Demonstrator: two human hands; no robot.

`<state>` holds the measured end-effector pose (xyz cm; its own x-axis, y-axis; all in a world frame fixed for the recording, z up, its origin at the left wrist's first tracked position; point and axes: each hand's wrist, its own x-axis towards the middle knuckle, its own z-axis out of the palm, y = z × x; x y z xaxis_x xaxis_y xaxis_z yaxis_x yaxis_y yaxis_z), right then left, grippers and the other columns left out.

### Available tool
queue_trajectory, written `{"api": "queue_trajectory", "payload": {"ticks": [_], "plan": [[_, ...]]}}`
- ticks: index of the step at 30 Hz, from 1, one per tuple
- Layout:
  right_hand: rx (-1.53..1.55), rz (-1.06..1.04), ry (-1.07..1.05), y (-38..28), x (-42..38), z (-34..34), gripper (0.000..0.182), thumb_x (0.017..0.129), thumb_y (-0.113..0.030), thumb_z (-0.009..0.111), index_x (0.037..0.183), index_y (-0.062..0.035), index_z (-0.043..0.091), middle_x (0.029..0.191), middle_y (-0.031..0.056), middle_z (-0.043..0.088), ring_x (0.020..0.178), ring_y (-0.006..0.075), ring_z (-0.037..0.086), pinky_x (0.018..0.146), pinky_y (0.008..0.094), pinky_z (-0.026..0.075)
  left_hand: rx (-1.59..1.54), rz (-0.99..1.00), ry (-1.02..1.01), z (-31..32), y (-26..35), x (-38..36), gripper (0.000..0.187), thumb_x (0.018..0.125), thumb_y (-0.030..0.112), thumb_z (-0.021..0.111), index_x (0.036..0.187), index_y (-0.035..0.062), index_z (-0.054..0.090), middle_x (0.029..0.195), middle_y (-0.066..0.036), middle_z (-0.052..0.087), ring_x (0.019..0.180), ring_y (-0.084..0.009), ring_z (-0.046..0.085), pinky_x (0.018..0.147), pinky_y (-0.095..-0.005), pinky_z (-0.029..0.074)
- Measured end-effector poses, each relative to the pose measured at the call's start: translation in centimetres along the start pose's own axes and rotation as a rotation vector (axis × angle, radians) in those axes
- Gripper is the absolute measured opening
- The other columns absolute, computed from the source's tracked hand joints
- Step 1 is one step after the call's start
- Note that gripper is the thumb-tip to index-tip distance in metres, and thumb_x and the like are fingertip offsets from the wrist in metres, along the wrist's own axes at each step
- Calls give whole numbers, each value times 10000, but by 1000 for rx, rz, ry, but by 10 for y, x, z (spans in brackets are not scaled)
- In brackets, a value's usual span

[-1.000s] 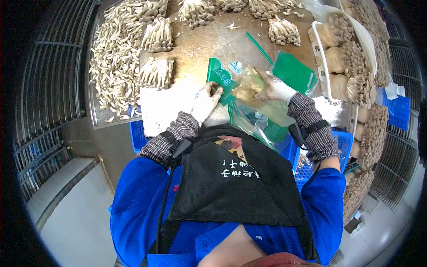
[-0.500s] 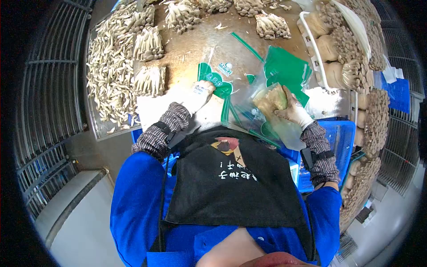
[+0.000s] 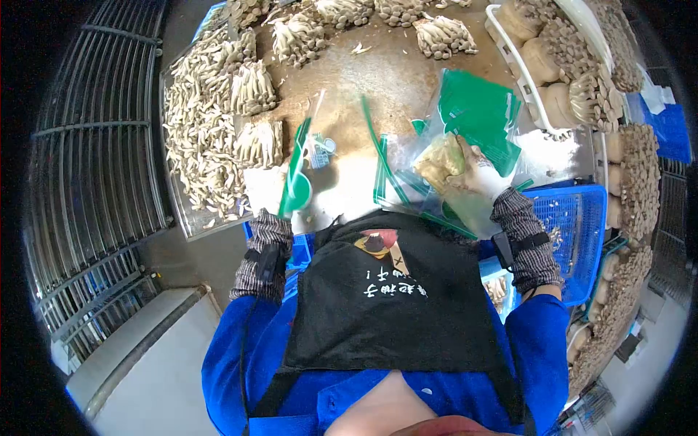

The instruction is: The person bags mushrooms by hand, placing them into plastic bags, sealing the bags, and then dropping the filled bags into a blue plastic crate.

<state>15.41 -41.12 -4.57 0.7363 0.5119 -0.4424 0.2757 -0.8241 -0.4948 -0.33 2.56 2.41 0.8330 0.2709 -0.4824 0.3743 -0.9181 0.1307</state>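
My left hand [image 3: 270,190], in a white glove, is at the table's near left, closed on a clear and green plastic bag [image 3: 297,171] that stands up from it. My right hand [image 3: 481,173], also gloved, grips a yellowish sponge-like block [image 3: 441,161] with a green side; its exact nature is unclear. Below that block hangs some clear film. Just beyond my right hand, a stack of green printed bags [image 3: 476,109] lies on the table. More clear and green bags [image 3: 396,174] lie between my hands.
Loose mushrooms [image 3: 200,138] and bunches [image 3: 258,143] cover the table's left side. Other bunches [image 3: 443,38] line the far side. A white crate [image 3: 518,69] of mushrooms is at the right. A blue basket [image 3: 582,240] stands near my right forearm.
My left hand has moved left, and a bag that lay flat is now lifted in it. My right hand still holds the block. The whole view has shifted slightly.
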Motion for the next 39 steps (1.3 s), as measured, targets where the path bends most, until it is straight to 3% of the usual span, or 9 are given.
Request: {"api": "queue_trajectory", "payload": {"ticks": [2,5,6,14,18,24,34,37,39], "plan": [[-5,-14,-3,5,4,3,1165,700,-408,861,1585,-67,185,1363,338,488,1269,471,511,1078,454,430,192,-39,-85,-14,4,5,455,974,483,532,1290,185,667,1249,-144,672,1130,-230,632,987,-409,484],[-26,-4,-34,6,7,4,1161,714,-412,848,1591,-75,165,1363,348,481,1258,484,517,1072,463,437,-769,-169,-74,133,-77,106,515,986,449,515,1368,116,607,1285,-192,664,1185,-275,629,1066,-378,420],[-22,-13,-19,8,8,6,1161,695,-369,861,1584,-59,182,1357,335,489,1258,467,519,1075,449,433,-748,-53,56,115,-56,109,409,968,279,614,1200,-57,642,1026,-177,722,934,-252,682,839,-348,527],[25,-39,-3,19,7,12,1155,721,-403,843,1592,-76,158,1380,358,465,1272,484,508,1081,449,435,37,367,751,53,18,149,260,900,204,607,1105,63,681,974,-236,662,886,-380,652,778,-477,523],[22,-48,19,21,3,13,1160,712,-404,850,1589,-69,170,1402,347,458,1302,474,487,1100,440,418,-94,610,678,26,80,122,265,790,41,625,1052,24,663,991,-215,653,897,-385,644,781,-461,524],[121,-71,18,34,5,16,1151,721,-412,851,1582,-43,182,1464,316,433,1356,461,439,1137,439,381,-57,650,-88,83,167,63,442,958,404,615,1139,8,536,1139,-264,587,1057,-428,608,900,-534,463],[247,-137,41,42,-4,9,1132,712,-347,883,1569,-22,218,1499,284,411,1394,409,416,1161,424,347,-433,552,-213,156,144,113,342,955,271,581,1179,12,578,1102,-251,642,957,-389,657,819,-461,514],[218,-126,47,41,-6,9,1112,731,-366,863,1569,-27,215,1495,289,414,1392,426,412,1163,432,345,-350,365,-251,52,162,69,478,999,337,493,1364,39,574,1268,-216,643,1225,-271,601,1037,-359,451],[194,-112,48,39,-5,9,1103,741,-380,851,1569,-29,211,1494,291,414,1391,437,410,1163,436,345,-412,281,-189,117,127,104,462,1000,374,469,1367,118,583,1287,-203,637,1193,-308,614,1032,-394,455]]}}
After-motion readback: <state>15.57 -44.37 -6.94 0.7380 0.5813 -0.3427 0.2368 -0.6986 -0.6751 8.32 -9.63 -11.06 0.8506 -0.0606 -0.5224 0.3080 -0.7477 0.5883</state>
